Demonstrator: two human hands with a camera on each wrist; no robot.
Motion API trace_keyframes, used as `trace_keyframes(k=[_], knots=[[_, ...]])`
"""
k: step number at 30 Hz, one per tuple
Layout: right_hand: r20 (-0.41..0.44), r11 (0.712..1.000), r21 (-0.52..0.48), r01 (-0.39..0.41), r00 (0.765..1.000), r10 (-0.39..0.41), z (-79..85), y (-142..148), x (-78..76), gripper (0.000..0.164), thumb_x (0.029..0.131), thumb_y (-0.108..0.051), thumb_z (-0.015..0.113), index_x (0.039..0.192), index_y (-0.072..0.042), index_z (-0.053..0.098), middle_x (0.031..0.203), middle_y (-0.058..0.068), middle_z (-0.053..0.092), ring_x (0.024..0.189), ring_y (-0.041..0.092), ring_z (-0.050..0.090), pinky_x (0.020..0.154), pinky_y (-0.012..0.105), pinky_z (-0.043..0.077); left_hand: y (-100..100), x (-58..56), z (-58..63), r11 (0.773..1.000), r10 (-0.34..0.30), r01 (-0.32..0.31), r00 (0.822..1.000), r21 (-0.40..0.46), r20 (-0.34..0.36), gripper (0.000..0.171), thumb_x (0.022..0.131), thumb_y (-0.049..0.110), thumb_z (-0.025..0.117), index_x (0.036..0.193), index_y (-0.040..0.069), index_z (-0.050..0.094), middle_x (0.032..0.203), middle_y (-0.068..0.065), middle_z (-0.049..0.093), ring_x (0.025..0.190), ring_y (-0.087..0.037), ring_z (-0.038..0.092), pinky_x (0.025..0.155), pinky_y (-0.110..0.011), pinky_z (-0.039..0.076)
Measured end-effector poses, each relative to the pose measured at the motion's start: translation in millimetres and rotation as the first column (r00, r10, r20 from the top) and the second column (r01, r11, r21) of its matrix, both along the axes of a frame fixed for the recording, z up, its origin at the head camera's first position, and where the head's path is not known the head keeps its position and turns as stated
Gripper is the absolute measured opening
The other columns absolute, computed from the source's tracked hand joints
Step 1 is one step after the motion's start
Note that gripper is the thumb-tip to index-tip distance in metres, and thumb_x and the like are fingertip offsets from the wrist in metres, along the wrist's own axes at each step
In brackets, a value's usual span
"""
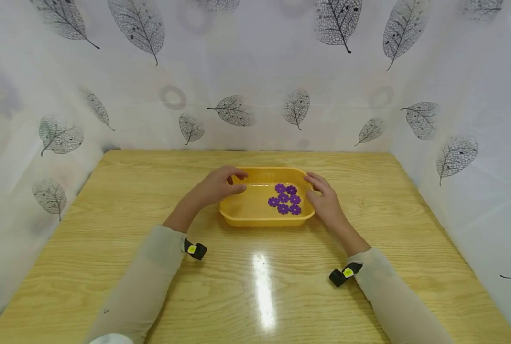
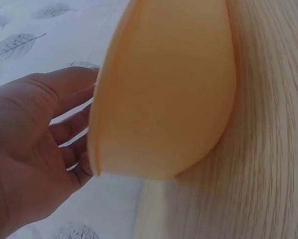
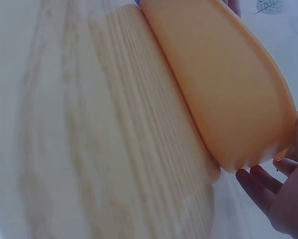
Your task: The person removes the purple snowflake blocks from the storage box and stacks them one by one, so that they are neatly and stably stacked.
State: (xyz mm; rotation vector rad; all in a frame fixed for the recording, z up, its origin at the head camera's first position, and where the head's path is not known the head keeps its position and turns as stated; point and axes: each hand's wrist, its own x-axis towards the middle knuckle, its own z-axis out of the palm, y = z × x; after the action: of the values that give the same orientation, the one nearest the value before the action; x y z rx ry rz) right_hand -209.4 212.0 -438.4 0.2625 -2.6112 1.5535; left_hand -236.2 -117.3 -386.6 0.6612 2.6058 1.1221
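head view, at the grip: your right hand [image 1: 327,203] is holding the right end of the yellow tray [image 1: 255,222], thumb lying over the rim and fingers spreading round the outside, while your left hand [image 1: 216,187] is curving loosely over the left end, its thumb and fingers standing well apart; whether they are touching the rim, you are not showing clearly enough to tell. that mismatch is probably your main risk: if you are lifting or sliding now, the right side is likely to be leading, the left end lagging, and the tray tipping or swinging round. inside it, the purple flower-shaped pieces [image 1: 283,198] are lying flat and loose, bunching in the right part, so a tilt is likely to be sending them sliding, and a steep one spilling them over the low wall. your right thumb is hovering close to them, so a careless squeeze is perhaps nudging one aside. the thin-looking wall is possibly flexing too, if you are pinching hard at one end. farther out, the tray is resting on the wooden table [image 1: 212,306], nearer its far edge, with the leaf-print curtain [image 1: 259,62] hanging behind; pushing away too far, you are risking bumping it.
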Motion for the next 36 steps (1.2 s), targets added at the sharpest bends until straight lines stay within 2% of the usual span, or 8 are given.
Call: trace_keyframes(k=[6,11,12,18,19,26,36], knots=[[-0.008,1.000,0.011,-0.004,1.000,0.004,-0.4,0.3,0.5,0.043,0.100,-0.007,0.053,0.143,-0.004,0.055,0.157,0.008,0.043,0.144,0.030,0.039,0.117,0.049,0.035,25.6,-9.1,-6.6,0.997,-0.077,0.078,0.996,-0.018,0.033,0.044,0.097,0.026,0.068,0.137,0.006,0.061,0.131,-0.013,0.062,0.107,-0.026,0.056,0.095,-0.041,0.049],[-0.003,1.000,-0.004,-0.012,1.000,0.012,2.4,-1.2,2.0,0.043,0.101,-0.006,0.052,0.143,-0.002,0.054,0.157,0.010,0.042,0.146,0.031,0.037,0.118,0.049,0.034,43.7,-17.8,-17.3,0.993,-0.099,0.102,0.994,-0.061,0.036,0.042,0.096,0.027,0.070,0.134,0.009,0.063,0.126,-0.008,0.065,0.112,-0.023,0.059,0.102,-0.041,0.048],[-0.001,1.000,-0.004,-0.013,1.000,0.013,7.4,-3.5,4.9,0.043,0.100,-0.004,0.052,0.143,0.000,0.054,0.157,0.012,0.042,0.146,0.032,0.037,0.118,0.049,0.033,46.9,-18.5,-17.8,0.992,-0.100,0.102,0.994,-0.077,0.035,0.042,0.096,0.027,0.070,0.134,0.010,0.063,0.126,-0.007,0.065,0.113,-0.023,0.059,0.102,-0.040,0.048],[0.015,1.000,-0.009,-0.002,1.000,0.002,6.8,-4.1,3.5,0.043,0.101,-0.004,0.052,0.144,0.001,0.053,0.158,0.013,0.041,0.145,0.033,0.038,0.119,0.048,0.033,65.4,-17.0,-17.6,0.983,-0.135,0.142,0.989,-0.113,0.068,0.042,0.095,0.022,0.071,0.134,0.010,0.063,0.128,-0.007,0.065,0.116,-0.023,0.059,0.103,-0.040,0.048],[0.017,1.000,-0.013,0.000,1.000,0.000,1.9,-2.2,0.7,0.043,0.101,-0.005,0.053,0.144,-0.001,0.053,0.158,0.011,0.041,0.146,0.032,0.038,0.119,0.048,0.033,67.6,-16.6,-18.4,0.983,-0.139,0.148,0.987,-0.110,0.082,0.041,0.095,0.021,0.070,0.134,0.010,0.063,0.128,-0.007,0.064,0.117,-0.023,0.059,0.103,-0.040,0.049],[0.005,1.000,-0.004,-0.002,1.000,0.002,-0.3,-2.9,-0.1,0.043,0.101,-0.006,0.054,0.143,-0.003,0.055,0.157,0.009,0.042,0.145,0.030,0.039,0.118,0.047,0.034,75.2,-16.9,-28.4,0.979,-0.155,0.172,0.978,-0.113,0.142,0.040,0.094,0.017,0.072,0.133,0.011,0.063,0.126,-0.004,0.065,0.116,-0.022,0.059,0.102,-0.038,0.049],[-0.005,1.000,0.021,0.009,1.000,-0.009,1.0,-1.9,0.5,0.044,0.100,-0.005,0.053,0.143,-0.004,0.055,0.157,0.008,0.043,0.144,0.031,0.040,0.118,0.047,0.035,82.4,-20.9,-38.8,0.959,-0.190,0.209,0.975,-0.193,0.113,0.041,0.093,0.022,0.073,0.131,0.009,0.065,0.129,-0.005,0.066,0.119,-0.021,0.060,0.105,-0.036,0.048]])
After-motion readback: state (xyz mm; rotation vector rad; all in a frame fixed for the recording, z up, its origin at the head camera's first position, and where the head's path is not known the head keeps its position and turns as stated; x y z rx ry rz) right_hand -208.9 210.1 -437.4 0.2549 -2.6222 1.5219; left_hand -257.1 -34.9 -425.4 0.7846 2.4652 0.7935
